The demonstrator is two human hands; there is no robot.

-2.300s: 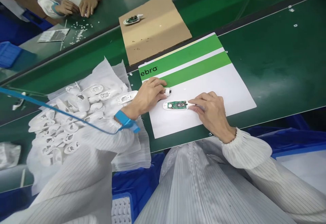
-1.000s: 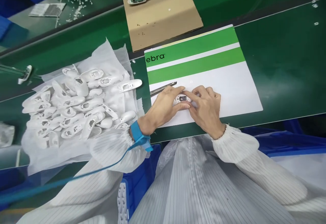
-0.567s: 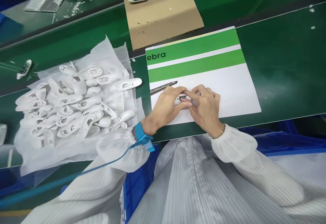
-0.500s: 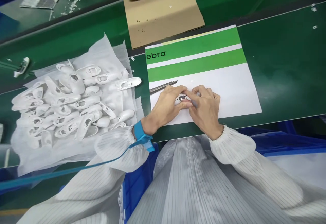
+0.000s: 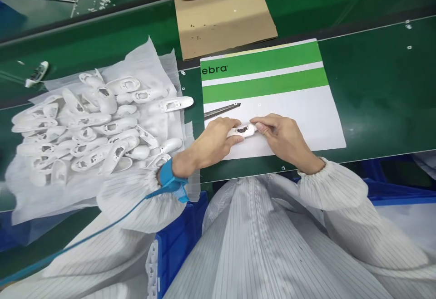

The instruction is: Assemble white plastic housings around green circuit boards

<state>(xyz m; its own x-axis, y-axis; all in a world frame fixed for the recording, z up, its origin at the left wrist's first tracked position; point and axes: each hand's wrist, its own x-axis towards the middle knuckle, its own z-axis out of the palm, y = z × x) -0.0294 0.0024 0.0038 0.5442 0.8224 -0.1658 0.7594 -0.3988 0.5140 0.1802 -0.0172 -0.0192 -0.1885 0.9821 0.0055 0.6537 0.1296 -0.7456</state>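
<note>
Gripping white plastic housing (image 5: 242, 130), left hand (image 5: 213, 138), right hand (image 5: 282, 135) at opposite ends, farther apart

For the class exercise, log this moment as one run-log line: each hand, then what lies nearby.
left hand: grips white plastic housing | right hand: holds its other end | nearby: tweezers on printed sheet, white plastic shells on tissue

Green anti-static tabletop (image 5: 381, 104), seen from above, running across the view. Lying directly on it: a printed card with green bands (image 5: 265, 91) at centre; a corrugated cardboard sheet (image 5: 235, 22) beyond it; a crumpled white tissue sheet (image 5: 150, 61) at left, bearing a heap of white plastic housings (image 5: 112, 126) — and small white fragments (image 5: 408, 25) scattered at far right.
</note>
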